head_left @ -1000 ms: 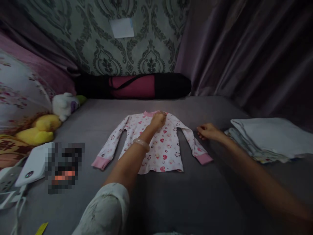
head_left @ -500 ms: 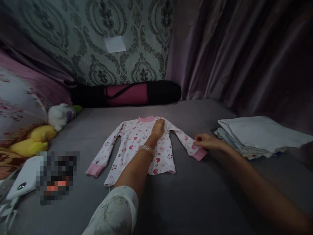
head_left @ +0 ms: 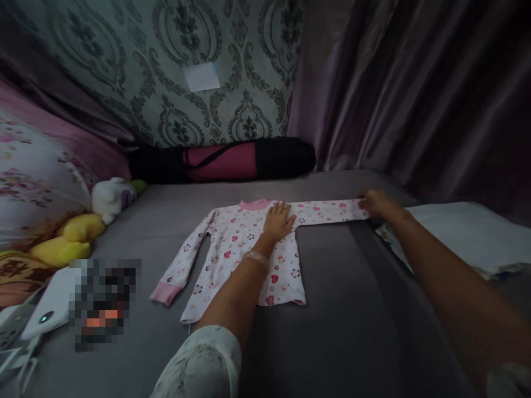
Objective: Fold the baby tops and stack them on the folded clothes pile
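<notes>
A white long-sleeved child's shirt (head_left: 232, 251) with pink and dark prints lies spread on the grey bed sheet (head_left: 344, 331). Its collar and cuffs are pink, with the collar pointing away from me. My left hand (head_left: 279, 222) rests flat on the shirt near the right shoulder, fingers spread. At the far end of the right sleeve, my right hand (head_left: 375, 203) is closed on the cuff, which it mostly hides. That sleeve stretches straight out sideways, while the left sleeve (head_left: 182, 262) slants down toward me.
Folded cloths (head_left: 464, 232) are stacked on the right, partly behind my right forearm. A black and red long bag (head_left: 224, 160) lies along the wall. Yellow plush toys (head_left: 66, 243), a white plush (head_left: 110, 199) and a white device (head_left: 50, 301) with cables sit at left.
My right hand has moved up and outward with the cuff, swinging the right sleeve from slanting down to straight sideways. My left hand stays on the shoulder, its fingers now more spread.
</notes>
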A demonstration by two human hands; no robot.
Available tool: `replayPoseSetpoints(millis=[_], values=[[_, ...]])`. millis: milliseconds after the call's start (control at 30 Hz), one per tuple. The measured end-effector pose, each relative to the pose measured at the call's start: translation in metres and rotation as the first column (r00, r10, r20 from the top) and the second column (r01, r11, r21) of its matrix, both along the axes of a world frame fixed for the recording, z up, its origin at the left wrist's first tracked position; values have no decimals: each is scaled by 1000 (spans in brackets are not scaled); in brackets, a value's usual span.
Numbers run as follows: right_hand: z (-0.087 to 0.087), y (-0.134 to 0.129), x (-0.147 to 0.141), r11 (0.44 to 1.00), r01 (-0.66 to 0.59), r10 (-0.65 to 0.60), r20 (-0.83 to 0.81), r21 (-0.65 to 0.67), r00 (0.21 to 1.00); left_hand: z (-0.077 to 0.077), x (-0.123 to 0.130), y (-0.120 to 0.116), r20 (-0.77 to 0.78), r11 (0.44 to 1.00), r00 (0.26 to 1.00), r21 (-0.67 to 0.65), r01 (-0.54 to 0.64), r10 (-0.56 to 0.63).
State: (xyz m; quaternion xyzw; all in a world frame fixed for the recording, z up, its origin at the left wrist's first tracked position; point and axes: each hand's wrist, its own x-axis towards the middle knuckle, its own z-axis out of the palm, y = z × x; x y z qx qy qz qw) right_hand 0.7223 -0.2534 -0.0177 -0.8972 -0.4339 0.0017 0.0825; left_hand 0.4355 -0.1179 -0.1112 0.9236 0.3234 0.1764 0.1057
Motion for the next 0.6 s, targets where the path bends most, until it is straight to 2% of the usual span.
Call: replayPoseSetpoints(millis=[100, 167, 333, 400, 467, 533, 600], values=[[-25, 9, -17, 991, 35, -28, 55, -131, 998, 3, 0, -3, -48, 1000, 999, 11, 9, -8], [-36, 14, -29, 984, 61, -42, 117, -169, 992, 3, 0, -3, -59, 1000, 998, 10, 11, -11], [-44, 25, -54, 981, 111, -58, 310, -157, 949, 3, 1, -4, -66, 1000, 998, 12, 10, -9], [-46, 35, -73, 992, 27, 17, 342, -123, 940, 2, 2, -4, -68, 1000, 998, 16, 9, -8], [-53, 48, -102, 984, -161, 175, 276, -73, 945, 1, 2, -4, -80, 1000, 997, 17, 6, -5], [-63, 64, -135, 934, -358, 357, 144, -18, 923, -1, 3, -3, -111, 1000, 994, 21, 15, -12], [-74, 78, -162, 896, -442, 442, 12, 48, 897, -2, 3, -1, -157, 999, 987, 23, 31, -27]])
